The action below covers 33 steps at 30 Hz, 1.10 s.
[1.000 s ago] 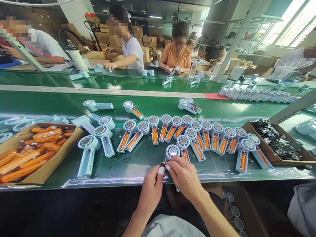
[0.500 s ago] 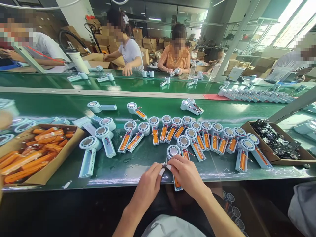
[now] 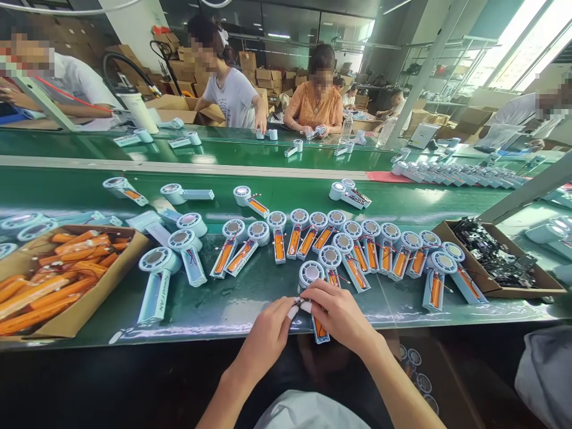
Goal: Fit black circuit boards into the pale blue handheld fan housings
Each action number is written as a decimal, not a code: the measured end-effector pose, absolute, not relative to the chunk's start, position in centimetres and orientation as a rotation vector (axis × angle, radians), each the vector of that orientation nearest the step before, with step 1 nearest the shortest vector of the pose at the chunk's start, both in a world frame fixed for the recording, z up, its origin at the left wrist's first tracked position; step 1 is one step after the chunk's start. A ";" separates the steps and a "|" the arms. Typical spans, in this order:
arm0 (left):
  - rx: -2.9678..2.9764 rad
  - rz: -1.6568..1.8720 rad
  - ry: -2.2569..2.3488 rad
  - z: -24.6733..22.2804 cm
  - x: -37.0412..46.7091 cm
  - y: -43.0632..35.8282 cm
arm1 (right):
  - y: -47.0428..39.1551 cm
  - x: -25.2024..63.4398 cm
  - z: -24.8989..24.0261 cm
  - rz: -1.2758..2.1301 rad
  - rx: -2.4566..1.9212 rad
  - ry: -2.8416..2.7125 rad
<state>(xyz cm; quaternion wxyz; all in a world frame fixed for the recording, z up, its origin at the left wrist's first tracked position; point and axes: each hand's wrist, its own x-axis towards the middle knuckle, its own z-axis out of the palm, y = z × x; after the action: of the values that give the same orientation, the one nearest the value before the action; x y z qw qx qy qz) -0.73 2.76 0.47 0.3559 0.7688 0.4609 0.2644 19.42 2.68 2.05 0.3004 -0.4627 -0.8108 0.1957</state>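
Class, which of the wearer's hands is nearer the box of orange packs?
Left. The left hand is to the right of the box; the right hand is farther right, beyond the left.

Held: 1 small dark part, mostly hidden. Mid-frame, near bench: 16 orange-battery fans. Belt behind: 5 fans. Cardboard boxes: 1 battery box lower left, 1 dark-parts box right. Upper left: 1 white tumbler.

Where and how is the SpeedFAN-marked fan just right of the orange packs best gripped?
Likely by its handle, pinched across the long sides from the bench's near edge: it is slim and points that way, while the round head is wider and close to a neighbouring fan.
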 end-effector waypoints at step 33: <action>1.568 0.820 1.392 1.5 1.0 1.2 | 2.3 17.4 2.8 0.715 -1.298 -1.870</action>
<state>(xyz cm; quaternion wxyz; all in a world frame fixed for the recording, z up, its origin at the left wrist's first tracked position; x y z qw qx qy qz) 0.98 1.17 1.52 0.4308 0.6285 0.5580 0.3287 17.38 2.26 2.76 0.3690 -0.5055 -0.7285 0.2785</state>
